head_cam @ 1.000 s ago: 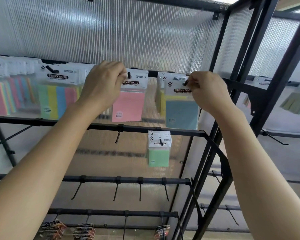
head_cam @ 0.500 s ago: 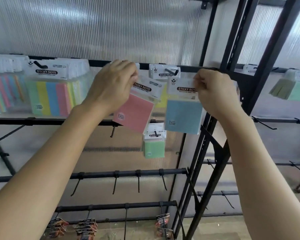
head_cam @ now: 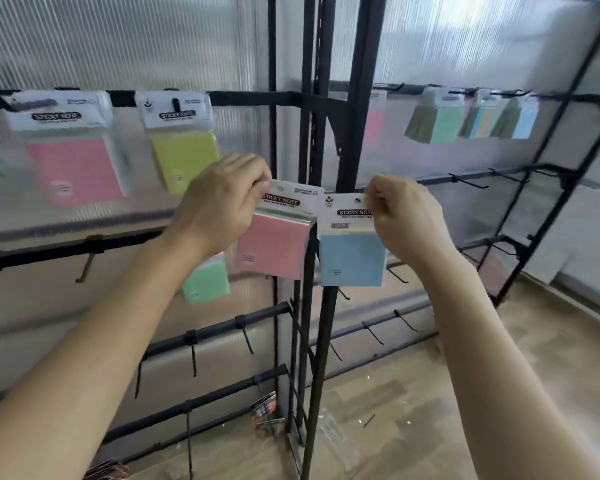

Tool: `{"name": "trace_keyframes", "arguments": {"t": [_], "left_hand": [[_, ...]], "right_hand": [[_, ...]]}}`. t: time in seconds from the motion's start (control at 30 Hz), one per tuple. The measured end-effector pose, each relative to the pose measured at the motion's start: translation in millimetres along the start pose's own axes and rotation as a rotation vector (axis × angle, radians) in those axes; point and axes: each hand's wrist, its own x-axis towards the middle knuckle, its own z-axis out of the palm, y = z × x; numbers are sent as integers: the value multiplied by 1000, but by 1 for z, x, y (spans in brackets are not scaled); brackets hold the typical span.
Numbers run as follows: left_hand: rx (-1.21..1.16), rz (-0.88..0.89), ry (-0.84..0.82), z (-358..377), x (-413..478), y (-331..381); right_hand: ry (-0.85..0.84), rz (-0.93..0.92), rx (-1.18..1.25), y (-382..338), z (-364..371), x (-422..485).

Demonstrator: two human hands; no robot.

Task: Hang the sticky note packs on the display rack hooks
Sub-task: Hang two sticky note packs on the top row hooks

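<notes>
My left hand (head_cam: 219, 206) pinches the white header of a pink sticky note pack (head_cam: 274, 244). My right hand (head_cam: 406, 220) pinches the header of a blue sticky note pack (head_cam: 352, 259). Both packs hang free in the air in front of the black rack's corner post (head_cam: 354, 98), off any hook. On the top rail to the left, a pink pack (head_cam: 73, 168) and a yellow pack (head_cam: 184, 157) hang on hooks. A green pack (head_cam: 207, 284) hangs lower, partly behind my left forearm.
The right-hand rack section carries several green and blue packs (head_cam: 465, 119) on its top rail, with bare hooks (head_cam: 468, 181) on the rails below. Bare hooks (head_cam: 246, 337) line the lower left rails. Small packaged items (head_cam: 267, 408) lie near the wooden floor.
Both hands have pulled the pink and blue packs away from the top rail and carried them down and right. The view has swung right toward the corner post and the right section.
</notes>
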Motion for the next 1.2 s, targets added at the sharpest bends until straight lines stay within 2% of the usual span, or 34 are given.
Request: {"name": "trace_keyframes", "arguments": {"t": [0.33, 0.67, 1.03, 1.2], "left_hand": [[-104, -10, -72, 82, 48, 79], [-140, -146, -41, 155, 92, 145], [-44, -284, 3, 198, 147, 149], [-13, -272, 38, 213, 175, 128]], "right_hand": [[-15, 67, 0, 110, -43, -6], [-55, -16, 13, 224, -63, 1], [-73, -25, 49, 289, -62, 51], [-102, -91, 43, 302, -46, 96]]}}
